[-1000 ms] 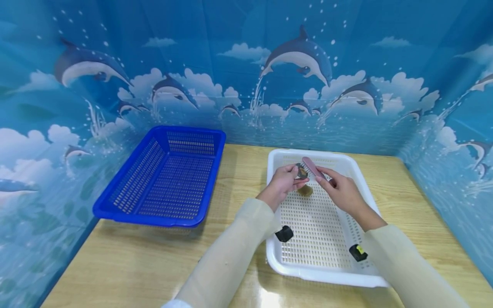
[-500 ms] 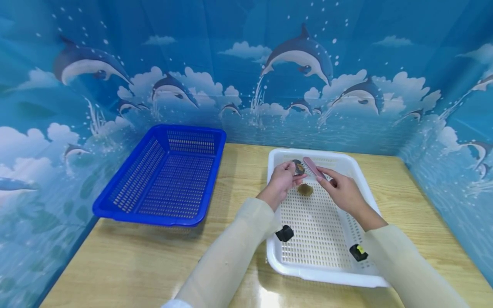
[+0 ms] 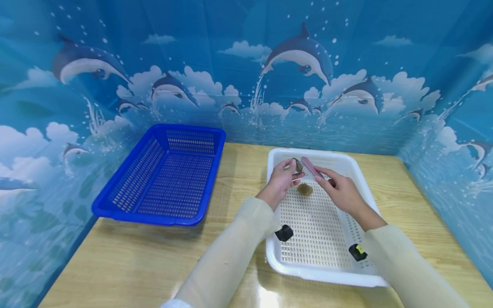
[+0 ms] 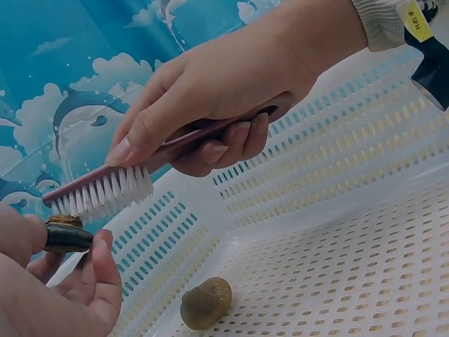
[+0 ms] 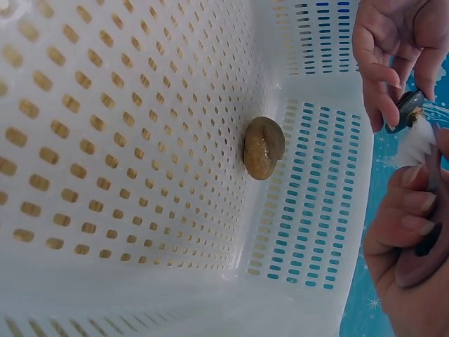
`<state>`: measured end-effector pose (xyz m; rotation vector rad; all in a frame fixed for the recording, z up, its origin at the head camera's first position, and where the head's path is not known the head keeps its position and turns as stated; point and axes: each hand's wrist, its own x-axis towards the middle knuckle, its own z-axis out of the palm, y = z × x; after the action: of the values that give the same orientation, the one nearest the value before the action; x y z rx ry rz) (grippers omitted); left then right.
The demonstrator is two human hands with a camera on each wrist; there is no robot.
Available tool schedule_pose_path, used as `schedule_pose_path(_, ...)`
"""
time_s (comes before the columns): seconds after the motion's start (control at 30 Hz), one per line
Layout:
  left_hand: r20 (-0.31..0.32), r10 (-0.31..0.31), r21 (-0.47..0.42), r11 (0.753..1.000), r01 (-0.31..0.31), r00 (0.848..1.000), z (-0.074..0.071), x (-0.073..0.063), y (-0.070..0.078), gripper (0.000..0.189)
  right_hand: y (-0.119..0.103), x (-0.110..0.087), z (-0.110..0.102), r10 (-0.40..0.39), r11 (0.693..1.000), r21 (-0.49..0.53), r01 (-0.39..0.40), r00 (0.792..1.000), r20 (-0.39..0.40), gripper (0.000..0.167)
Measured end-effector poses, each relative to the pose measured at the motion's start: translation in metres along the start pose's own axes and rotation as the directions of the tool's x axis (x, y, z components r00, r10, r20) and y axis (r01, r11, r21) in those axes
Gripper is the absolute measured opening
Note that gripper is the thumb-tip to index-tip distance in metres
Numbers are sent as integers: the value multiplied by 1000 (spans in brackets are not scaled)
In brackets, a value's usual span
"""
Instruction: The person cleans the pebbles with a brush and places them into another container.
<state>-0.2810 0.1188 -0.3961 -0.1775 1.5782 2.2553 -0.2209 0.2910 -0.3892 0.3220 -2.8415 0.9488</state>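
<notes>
My left hand (image 3: 281, 179) pinches a dark, glossy shell (image 4: 68, 239) between thumb and fingers, with a rough brown patch on its upper face. A pink-handled brush (image 3: 310, 166) with white bristles is gripped in my right hand (image 3: 342, 191). In the left wrist view the bristles (image 4: 105, 194) come down right at the brown patch. Both hands are over the far half of the white basket (image 3: 275, 256). Below them, on the basket floor, lies a rounded olive-brown shellfish (image 5: 264, 149). Part of the dark shell is hidden behind my left fingers.
To the left on the wooden table (image 3: 154, 261) stands a blue slotted basket (image 3: 206, 192). Black wrist cameras show at both cuffs, over the white basket. A blue dolphin-print sheet (image 3: 246, 85) hangs behind the table.
My left hand has drawn slightly left and turned the dark shell, so its face shows less. The brush has shifted slightly; the shellfish below shows more fully.
</notes>
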Motion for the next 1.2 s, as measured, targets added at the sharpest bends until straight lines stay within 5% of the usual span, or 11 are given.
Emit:
schedule_pose_path(0.23, 52, -42, 51, 998, 39, 998, 0, -1, 1, 40, 1, 0, 1, 13, 1000, -10, -13, 1000, -17, 49)
schedule_pose_path(0.7, 177, -109, 16, 994, 107, 978, -1, -1, 5, 44, 3, 2, 0, 80, 996, -39, -80, 997, -17, 53)
schedule_pose_path(1.2, 105, -56, -47, 997, 62, 993, -4, -3, 4, 44, 3, 3, 0, 61, 998, 16, -62, 998, 22, 53)
